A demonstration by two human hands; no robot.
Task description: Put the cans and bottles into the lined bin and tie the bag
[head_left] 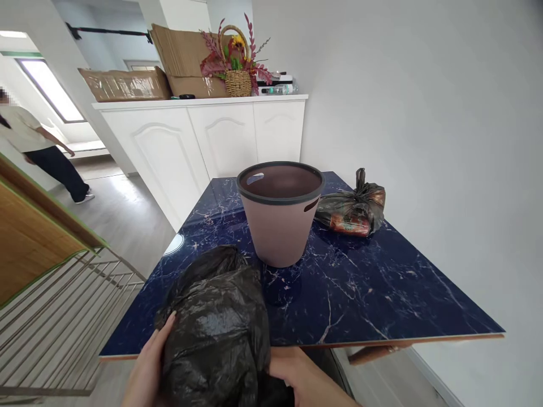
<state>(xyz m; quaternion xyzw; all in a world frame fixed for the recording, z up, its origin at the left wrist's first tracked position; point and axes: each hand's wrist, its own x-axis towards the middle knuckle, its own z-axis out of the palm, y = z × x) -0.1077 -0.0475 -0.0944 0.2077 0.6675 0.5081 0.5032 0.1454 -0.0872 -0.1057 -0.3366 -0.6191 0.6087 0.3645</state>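
A black garbage bag [216, 333], puffed out and wrinkled, hangs over the near edge of the table between my two hands. My left hand [153, 355] holds its left side, with the fingertips resting on the plastic. Low on the right side, my right hand [299, 370] grips the bag, and its fingers are partly hidden by the plastic. Just beyond the bag stands an upright pinkish trash can [280, 232] with a dark grey rim and cut-out handles. Neither hand touches the can.
A knotted dark see-through bag [356, 209] with packaged goods lies right of the can on the blue marble-patterned table [352, 282]. White cabinets [229, 135] carry cardboard boxes [127, 85] and a flower basket [238, 82]. A metal rack [63, 328] stands left. A person [42, 147] is farther back.
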